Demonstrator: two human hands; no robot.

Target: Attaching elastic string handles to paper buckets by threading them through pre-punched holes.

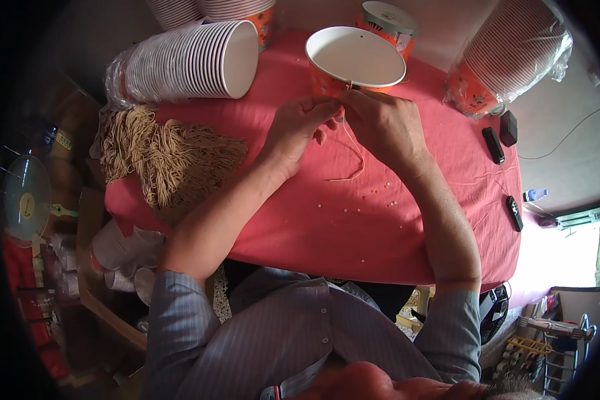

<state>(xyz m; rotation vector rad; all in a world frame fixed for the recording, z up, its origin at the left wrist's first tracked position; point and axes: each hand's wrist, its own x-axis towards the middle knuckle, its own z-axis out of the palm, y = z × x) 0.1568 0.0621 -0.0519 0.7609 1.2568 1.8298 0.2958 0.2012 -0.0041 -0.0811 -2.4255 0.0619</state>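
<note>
An orange paper cup (353,61) with a white inside stands on the red tablecloth (273,220). My left hand (297,129) and my right hand (384,124) meet just in front of the cup's near wall. Both pinch a thin beige string (357,155) that starts at the cup's side and loops down onto the cloth. The fingertips hide where the string meets the cup.
A pile of cut beige strings (159,155) lies at the left. A sleeve of stacked cups (188,61) lies on its side behind it; another wrapped stack (507,57) is at the right. Small beads (373,200) dot the cloth. Small black objects (500,137) lie at right. A fan (25,200) stands at left.
</note>
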